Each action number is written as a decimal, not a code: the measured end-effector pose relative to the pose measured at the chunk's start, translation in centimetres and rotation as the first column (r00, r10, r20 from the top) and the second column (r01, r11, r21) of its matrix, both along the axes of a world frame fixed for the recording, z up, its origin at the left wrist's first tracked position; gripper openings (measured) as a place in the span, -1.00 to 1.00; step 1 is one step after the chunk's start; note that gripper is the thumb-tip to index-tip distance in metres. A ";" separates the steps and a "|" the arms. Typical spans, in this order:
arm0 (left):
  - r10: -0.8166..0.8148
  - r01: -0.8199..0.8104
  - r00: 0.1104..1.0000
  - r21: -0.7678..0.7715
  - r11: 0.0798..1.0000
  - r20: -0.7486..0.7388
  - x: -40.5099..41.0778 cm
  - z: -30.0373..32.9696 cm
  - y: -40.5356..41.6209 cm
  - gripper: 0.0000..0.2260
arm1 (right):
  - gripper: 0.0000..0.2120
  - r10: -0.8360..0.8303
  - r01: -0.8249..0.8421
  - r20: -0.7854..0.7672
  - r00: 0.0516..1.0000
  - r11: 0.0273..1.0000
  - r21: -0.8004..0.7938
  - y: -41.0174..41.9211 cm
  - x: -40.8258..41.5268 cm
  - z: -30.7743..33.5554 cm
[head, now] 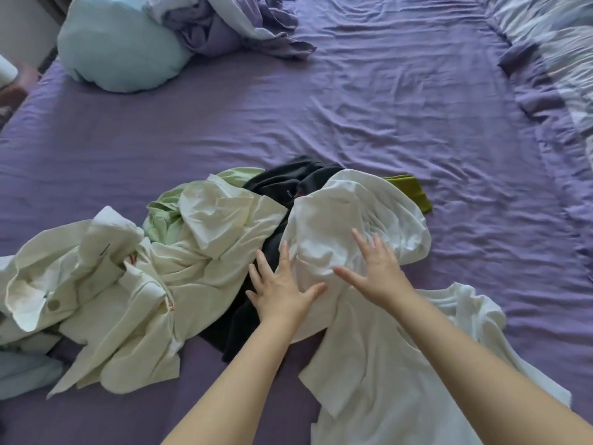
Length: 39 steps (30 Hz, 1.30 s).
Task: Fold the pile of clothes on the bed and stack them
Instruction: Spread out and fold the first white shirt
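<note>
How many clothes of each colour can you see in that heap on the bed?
White: 1, the white garment under both hands
Cream: 1, the cream garment, though it may be more than one piece
Pale green: 1
Black: 1
Olive green: 1
Total: 5 visible, as far as the heap shows
</note>
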<state>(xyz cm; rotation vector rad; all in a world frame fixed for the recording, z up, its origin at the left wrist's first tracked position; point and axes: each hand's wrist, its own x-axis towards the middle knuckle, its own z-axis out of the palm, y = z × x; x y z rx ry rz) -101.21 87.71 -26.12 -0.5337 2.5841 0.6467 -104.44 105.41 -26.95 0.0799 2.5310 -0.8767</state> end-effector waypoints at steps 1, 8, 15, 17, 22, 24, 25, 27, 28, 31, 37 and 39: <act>0.004 -0.005 1.000 0.039 0.999 0.030 -0.5 -0.3 -0.6 -0.03 | -0.15 -0.009 0.010 0.032 0.999 1.000 -0.019 -0.9 -1.0 -0.2; -0.010 0.007 1.000 0.144 0.990 0.016 -0.9 -2.6 -2.1 -0.12 | 0.03 0.034 -0.039 0.099 0.995 0.998 0.051 -5.3 -4.0 -3.0; 0.047 -0.001 0.974 0.204 0.979 -0.221 -1.0 -3.5 -3.3 -0.39 | -0.03 0.039 -0.040 0.015 0.999 0.992 0.120 -7.9 -4.2 -3.7; 0.067 0.003 0.958 0.242 0.970 -0.280 -1.0 -2.4 -4.1 -0.40 | -0.07 0.015 -0.015 -0.003 1.000 1.000 0.017 -8.7 -4.3 -3.1; 0.154 -0.041 0.864 0.238 0.970 -0.479 -1.2 3.0 -7.6 -0.45 | -0.18 -0.043 0.027 -0.058 0.997 0.970 -0.242 -13.0 -4.1 -0.1; 0.203 -0.076 0.833 0.257 0.963 -0.515 -1.1 5.7 -10.0 -0.47 | -0.19 -0.036 0.014 -0.072 0.997 0.957 -0.290 -15.6 -4.0 2.0; 0.232 -0.092 0.820 0.280 0.956 -0.524 -0.8 7.0 -11.4 -0.48 | -0.19 -0.023 -0.004 -0.085 0.996 0.952 -0.305 -17.1 -3.9 3.2; 0.291 -0.117 0.786 0.330 0.937 -0.545 0.1 9.5 -14.4 -0.49 | -0.19 0.033 -0.069 -0.128 0.991 0.956 -0.284 -20.2 -3.5 5.8; 0.327 -0.134 0.766 0.360 0.923 -0.554 0.7 10.7 -16.1 -0.51 | -0.19 0.075 -0.113 -0.157 0.985 0.963 -0.244 -21.9 -3.2 7.0; 0.423 -0.178 0.724 0.445 0.878 -0.544 3.2 13.7 -21.5 -0.52 | -0.25 0.203 -0.239 -0.232 0.951 0.962 -0.136 -27.4 -1.8 10.3; 0.570 -0.197 0.650 0.613 0.765 -0.503 9.0 16.7 -32.6 -0.54 | -0.35 0.448 -0.497 -0.279 0.850 0.857 -0.137 -37.5 0.7 13.0; 0.584 -0.218 0.630 0.605 0.766 -0.513 10.7 16.0 -35.9 -0.57 | -0.31 0.519 -0.570 -0.341 0.784 0.819 -0.063 -39.3 1.3 12.3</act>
